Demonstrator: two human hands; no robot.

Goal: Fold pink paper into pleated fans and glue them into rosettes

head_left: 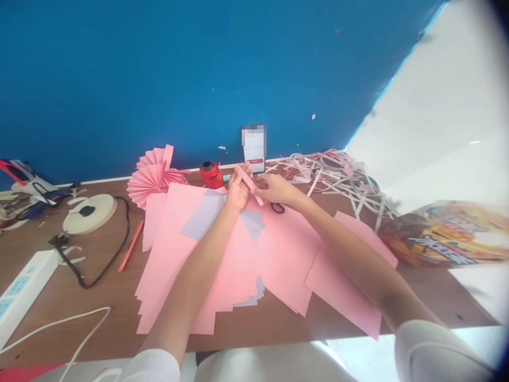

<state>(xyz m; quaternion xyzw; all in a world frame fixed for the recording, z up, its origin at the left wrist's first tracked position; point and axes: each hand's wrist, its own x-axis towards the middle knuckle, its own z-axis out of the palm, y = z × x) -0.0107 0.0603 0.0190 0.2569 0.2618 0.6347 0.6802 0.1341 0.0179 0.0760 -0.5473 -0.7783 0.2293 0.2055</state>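
My left hand (237, 194) grips a narrow, folded strip of pink paper (247, 179) above the middle of the table. At the strip's near end, my right hand (276, 189) has its fingers bent and pinched on the paper. Beneath both hands lie overlapping pink paper sheets (238, 260), with grey-blue pieces (204, 215) among them. The black handle of what looks like scissors (277, 208) shows just below my right hand. Pleated pink paper fans (155, 178) stand at the back left of the sheets.
A phone (254, 148) leans on the blue wall behind a red round object (211, 175). Paper shreds (342, 172) heap at the back right, near a snack bag (457, 233). Leftward are a red pen (131, 246), a white disc with a cable (90, 215) and a power strip (27, 292).
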